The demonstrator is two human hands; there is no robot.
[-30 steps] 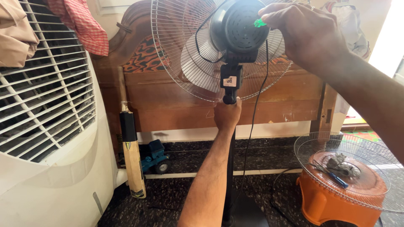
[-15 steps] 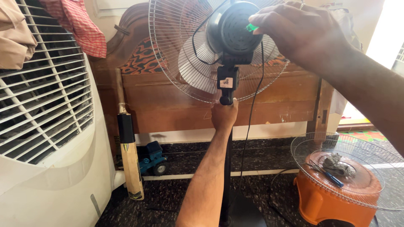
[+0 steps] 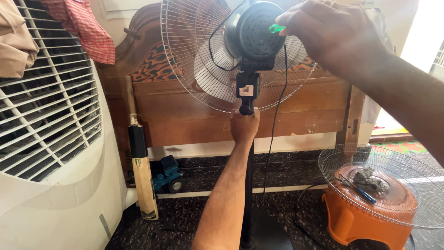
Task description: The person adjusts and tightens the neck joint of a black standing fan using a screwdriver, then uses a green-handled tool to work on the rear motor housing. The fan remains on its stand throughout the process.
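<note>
Two hands on the fan, one view only (head camera, looking forward and down).

Left hand [image 3: 243,126]: fingers wrapped tight around the black pole [image 3: 249,185] just below the neck joint of the fan, bracing it. Right hand [image 3: 330,34]: fingers bunched and closed on a tool whose green handle [image 3: 276,28] shows at my fingertips, its tip set against the back of the black motor housing [image 3: 254,34]. I cannot see the tip itself, nor what it sits in.

Fan stands upright on the dark floor [image 3: 199,208], rear wire guard [image 3: 203,55] on and the blades visible behind it. A separate wire guard [image 3: 381,185] lies across an orange stool [image 3: 356,222] to my right, with a grey rag and a blue-handled tool on top. Black cord [image 3: 277,115] hangs from the motor down past the pole.

Risks, my judgement:
- Tool tip slipping off under pressure; my knuckles would go into the wire guard.
- Fan head swinging or tipping if my left grip loosens, since I push high up on a tall pole.
- Any small part coming loose would drop to the dark speckled floor and be hard to spot.
- Cord could snag my right forearm; I cannot tell whether it is plugged in.
</note>
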